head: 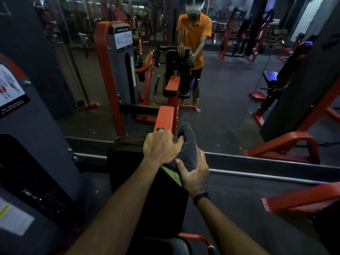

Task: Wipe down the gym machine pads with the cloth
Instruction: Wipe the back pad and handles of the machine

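The dark grey terry cloth [187, 150] sits bunched on the top edge of the black upholstered back pad [128, 172] of the red-framed gym machine. The right hand [193, 173] grips the cloth's lower fold, fingers curled round it; the left hand [161, 146] pinches its upper part and rests on the pad top. Judged from this, wiping is at the pad's upper edge; the face below and the seat remain. Pad cleanliness cannot be assessed in the dim light; the seat is cut off at the bottom.
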`<move>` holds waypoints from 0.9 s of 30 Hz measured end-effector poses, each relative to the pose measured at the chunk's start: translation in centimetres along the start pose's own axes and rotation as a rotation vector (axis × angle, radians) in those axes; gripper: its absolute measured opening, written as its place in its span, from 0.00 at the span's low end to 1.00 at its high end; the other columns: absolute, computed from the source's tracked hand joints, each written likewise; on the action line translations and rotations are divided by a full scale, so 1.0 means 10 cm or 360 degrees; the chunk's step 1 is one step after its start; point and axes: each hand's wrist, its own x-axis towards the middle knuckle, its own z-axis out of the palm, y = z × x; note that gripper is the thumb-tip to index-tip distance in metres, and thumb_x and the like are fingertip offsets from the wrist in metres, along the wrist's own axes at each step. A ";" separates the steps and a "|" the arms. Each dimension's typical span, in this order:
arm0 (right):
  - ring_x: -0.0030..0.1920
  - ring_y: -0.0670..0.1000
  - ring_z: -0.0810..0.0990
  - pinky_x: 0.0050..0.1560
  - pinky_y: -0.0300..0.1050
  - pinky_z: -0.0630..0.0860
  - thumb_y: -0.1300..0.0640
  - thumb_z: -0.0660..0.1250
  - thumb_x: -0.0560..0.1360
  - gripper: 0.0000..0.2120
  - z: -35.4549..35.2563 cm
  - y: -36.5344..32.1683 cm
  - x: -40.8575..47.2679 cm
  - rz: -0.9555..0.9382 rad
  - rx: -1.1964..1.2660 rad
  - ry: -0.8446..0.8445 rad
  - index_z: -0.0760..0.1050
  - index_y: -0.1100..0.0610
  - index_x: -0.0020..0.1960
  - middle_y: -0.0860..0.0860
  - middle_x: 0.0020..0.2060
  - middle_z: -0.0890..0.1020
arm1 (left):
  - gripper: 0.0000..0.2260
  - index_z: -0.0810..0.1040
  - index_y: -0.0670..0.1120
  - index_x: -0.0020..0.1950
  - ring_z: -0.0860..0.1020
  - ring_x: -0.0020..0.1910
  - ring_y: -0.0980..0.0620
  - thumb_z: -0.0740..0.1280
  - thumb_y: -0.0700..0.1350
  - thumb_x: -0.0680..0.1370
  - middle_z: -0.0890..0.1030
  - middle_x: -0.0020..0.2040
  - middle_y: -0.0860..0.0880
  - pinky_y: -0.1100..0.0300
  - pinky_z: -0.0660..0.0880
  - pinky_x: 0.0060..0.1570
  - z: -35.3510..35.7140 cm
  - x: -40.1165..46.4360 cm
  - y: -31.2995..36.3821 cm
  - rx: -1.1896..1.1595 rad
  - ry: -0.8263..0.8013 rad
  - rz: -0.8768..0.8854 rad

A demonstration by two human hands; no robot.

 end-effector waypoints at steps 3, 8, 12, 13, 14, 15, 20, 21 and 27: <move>0.54 0.54 0.82 0.50 0.52 0.80 0.30 0.67 0.72 0.39 0.00 0.00 0.00 0.0002 -0.0012 0.0008 0.77 0.64 0.63 0.55 0.54 0.81 | 0.25 0.81 0.45 0.42 0.82 0.44 0.41 0.56 0.64 0.76 0.83 0.44 0.44 0.54 0.70 0.41 0.03 0.00 -0.01 0.0031 0.0011 0.0005; 0.53 0.54 0.82 0.49 0.55 0.80 0.30 0.67 0.72 0.38 0.01 0.00 0.00 0.0002 -0.0009 0.0010 0.77 0.64 0.62 0.55 0.53 0.81 | 0.25 0.82 0.45 0.42 0.82 0.45 0.41 0.56 0.64 0.77 0.83 0.46 0.43 0.53 0.70 0.41 0.03 0.01 0.00 0.0052 0.0011 0.0012; 0.54 0.54 0.82 0.50 0.53 0.80 0.31 0.68 0.73 0.37 0.00 -0.01 -0.01 -0.0003 0.0002 0.0015 0.77 0.64 0.63 0.55 0.54 0.81 | 0.25 0.81 0.45 0.40 0.81 0.44 0.40 0.56 0.64 0.77 0.83 0.45 0.43 0.54 0.68 0.40 0.03 0.00 0.00 0.0052 0.0019 0.0012; 0.54 0.54 0.82 0.50 0.53 0.80 0.31 0.68 0.73 0.37 0.00 -0.02 -0.01 -0.0001 0.0002 0.0011 0.77 0.64 0.63 0.55 0.54 0.81 | 0.25 0.80 0.45 0.40 0.81 0.44 0.40 0.56 0.64 0.77 0.83 0.45 0.43 0.54 0.68 0.40 0.03 0.01 0.00 0.0047 0.0020 0.0012; 0.54 0.53 0.82 0.50 0.52 0.80 0.31 0.68 0.73 0.37 0.00 -0.02 -0.01 -0.0001 0.0001 0.0007 0.77 0.64 0.64 0.55 0.54 0.81 | 0.25 0.80 0.45 0.40 0.81 0.44 0.40 0.57 0.64 0.77 0.83 0.45 0.42 0.54 0.68 0.40 0.02 0.00 0.00 0.0039 0.0019 0.0011; 0.54 0.53 0.82 0.50 0.51 0.80 0.31 0.68 0.73 0.38 0.00 -0.02 -0.01 -0.0002 -0.0003 0.0007 0.77 0.64 0.64 0.55 0.54 0.81 | 0.24 0.80 0.45 0.40 0.81 0.44 0.40 0.57 0.63 0.77 0.83 0.45 0.42 0.54 0.69 0.41 0.02 0.01 0.00 0.0031 0.0018 0.0009; 0.54 0.52 0.81 0.50 0.49 0.80 0.31 0.67 0.73 0.38 0.01 -0.03 -0.01 -0.0003 -0.0018 0.0010 0.76 0.63 0.64 0.54 0.55 0.81 | 0.24 0.80 0.46 0.40 0.81 0.45 0.40 0.57 0.64 0.77 0.83 0.44 0.42 0.52 0.71 0.42 0.03 0.01 0.00 0.0007 0.0009 0.0000; 0.54 0.52 0.82 0.50 0.49 0.80 0.31 0.67 0.73 0.38 0.01 -0.03 -0.01 -0.0007 -0.0023 0.0011 0.76 0.63 0.65 0.54 0.55 0.81 | 0.24 0.80 0.46 0.40 0.81 0.44 0.40 0.56 0.64 0.77 0.83 0.44 0.42 0.53 0.70 0.42 0.03 0.01 -0.01 0.0009 0.0011 0.0005; 0.54 0.54 0.82 0.50 0.54 0.80 0.30 0.67 0.73 0.38 0.01 -0.02 -0.01 -0.0006 -0.0020 0.0014 0.76 0.63 0.64 0.55 0.55 0.81 | 0.25 0.79 0.46 0.38 0.81 0.42 0.42 0.56 0.64 0.77 0.82 0.43 0.44 0.54 0.65 0.39 0.04 0.01 -0.01 0.0031 0.0018 0.0048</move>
